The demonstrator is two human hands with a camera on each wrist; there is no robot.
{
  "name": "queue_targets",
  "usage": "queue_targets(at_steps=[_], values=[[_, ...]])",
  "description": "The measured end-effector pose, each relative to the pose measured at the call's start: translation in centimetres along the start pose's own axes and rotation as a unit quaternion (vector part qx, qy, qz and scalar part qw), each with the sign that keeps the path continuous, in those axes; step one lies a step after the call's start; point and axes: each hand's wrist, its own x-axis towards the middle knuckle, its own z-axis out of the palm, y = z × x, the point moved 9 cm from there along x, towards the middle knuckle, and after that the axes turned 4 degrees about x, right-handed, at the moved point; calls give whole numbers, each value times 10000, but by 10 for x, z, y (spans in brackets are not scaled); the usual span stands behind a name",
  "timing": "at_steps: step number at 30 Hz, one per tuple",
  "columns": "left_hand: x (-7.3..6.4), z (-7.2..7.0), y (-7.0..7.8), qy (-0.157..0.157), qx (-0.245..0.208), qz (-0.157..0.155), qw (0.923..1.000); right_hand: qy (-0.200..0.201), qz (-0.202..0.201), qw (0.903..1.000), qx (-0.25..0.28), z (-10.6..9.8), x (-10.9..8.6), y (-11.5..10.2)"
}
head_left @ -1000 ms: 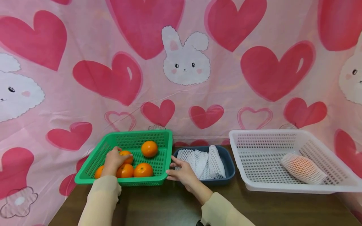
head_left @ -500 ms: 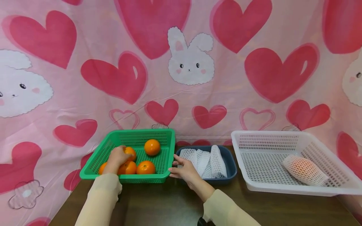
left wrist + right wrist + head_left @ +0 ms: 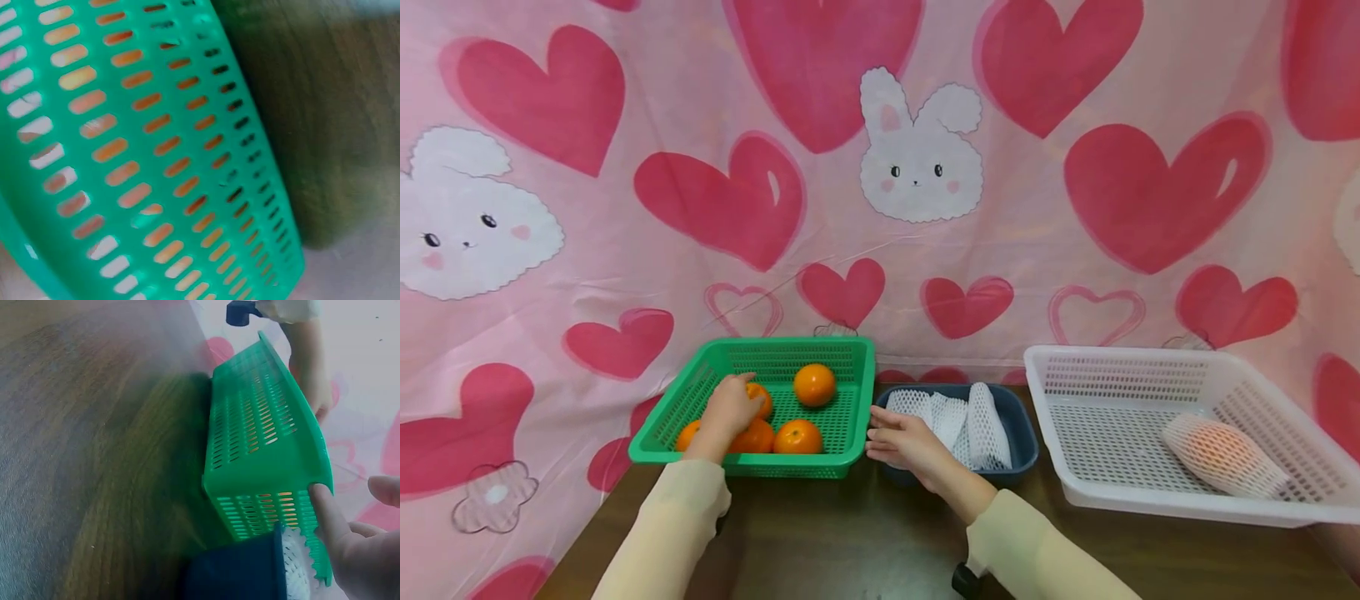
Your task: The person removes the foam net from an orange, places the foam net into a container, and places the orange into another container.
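In the head view a green basket (image 3: 842, 460) holds several oranges. My left hand (image 3: 728, 412) reaches into its left part, fingers and thumb curved about an orange (image 3: 762, 402) that it partly hides. Another orange (image 3: 815, 385) sits at the back, and one more orange (image 3: 798, 437) lies at the front. Close to the basket's right rim is my right hand (image 3: 917, 446), its fingers fairly straight. The right wrist view has one fingertip (image 3: 319, 490) touching that rim. Only the basket's slotted wall (image 3: 144, 125) fills the left wrist view, with orange colour behind it; the left hand's grip is hidden there.
Right of the green basket stands a dark blue bin (image 3: 1026, 442) with white foam net sleeves (image 3: 987, 425). Farther right, a white basket (image 3: 1120, 492) contains a fruit in a foam net (image 3: 1221, 454). All stand on a dark wooden table (image 3: 827, 542) before a pink patterned cloth (image 3: 850, 242).
The head view has turned slightly left, so everything appears shifted right. My left hand stays at the same orange, and my right hand remains by the green basket's rim.
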Motion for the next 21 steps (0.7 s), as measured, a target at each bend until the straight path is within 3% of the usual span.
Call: queue_targets(at_steps=[8, 13, 21], values=[[-5, -2, 30, 254, -47, 116, 9996, -187, 98, 9992, -326, -3, -4, -9], [-12, 1, 54, 431, -174, 485, 9977, -223, 83, 9981, -560, -7, -6, -18], [-36, 11, 112, 759, -377, 1281, 9881, -507, 67, 9915, -1193, -17, -20, -27]])
